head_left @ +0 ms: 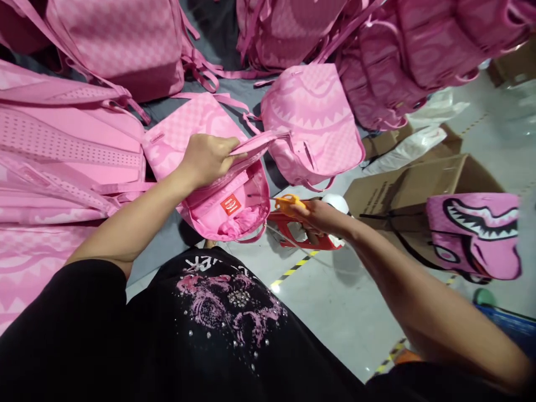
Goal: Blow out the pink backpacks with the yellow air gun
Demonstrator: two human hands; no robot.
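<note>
My left hand (206, 159) is closed on the top edge of a pink backpack (226, 206), holding its opening apart at the table's edge. A red label (231, 204) shows inside the bag. My right hand (322, 219) is closed on a small orange thread snipper (288, 203), its tip close to the bag's open rim on the right. A thin thread runs from the bag's edge toward the snipper.
Several pink backpacks (312, 120) are piled over the dark table (218, 33) to the left and back. A red stool (299, 231) stands below my right hand. Cardboard boxes (402, 190) sit right, one bearing a pink shark-mouth bag (477, 234). Yellow-black tape (293, 271) marks the floor.
</note>
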